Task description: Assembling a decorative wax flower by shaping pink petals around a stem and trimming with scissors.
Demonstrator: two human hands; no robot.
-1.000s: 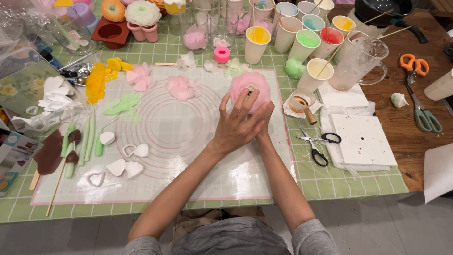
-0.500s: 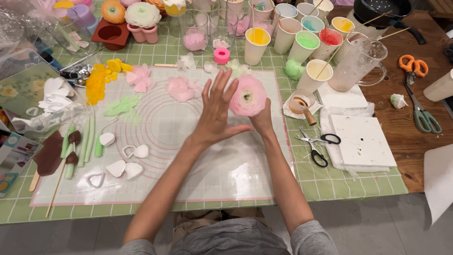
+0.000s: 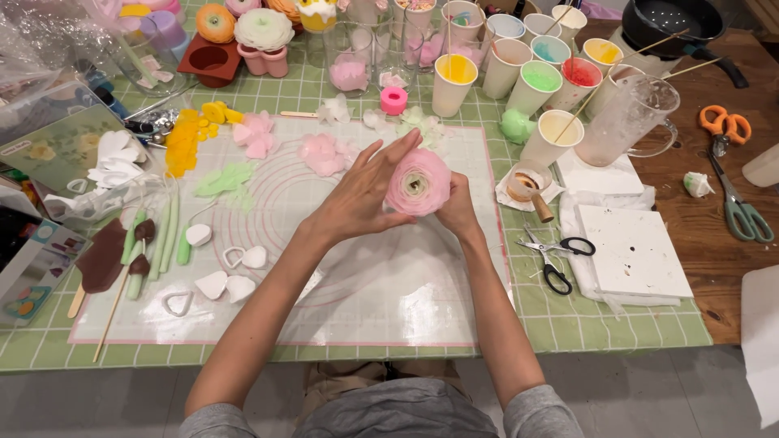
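Observation:
A pink layered flower (image 3: 417, 183) with a pale centre is held above the clear round-patterned work mat (image 3: 341, 284). My right hand (image 3: 459, 208) grips it from behind and below. My left hand (image 3: 363, 195) lies against its left side with the fingers spread and the fingertips touching the petals. Loose pink petals (image 3: 323, 152) lie on the mat just left of my left hand, and more pink petals (image 3: 255, 133) lie further left.
Paper cups (image 3: 537, 84) of coloured wax with sticks stand at the back, beside a clear jug (image 3: 626, 120). Small black scissors (image 3: 555, 253), a tape roll (image 3: 526, 185) and a white block (image 3: 633, 250) lie right. Heart cutters (image 3: 230, 272), green stems (image 3: 159, 237) and yellow petals (image 3: 183, 143) lie left.
The flower has turned from face down on the mat to face up and lifted. My left hand moved off its top to its left side, fingers spread.

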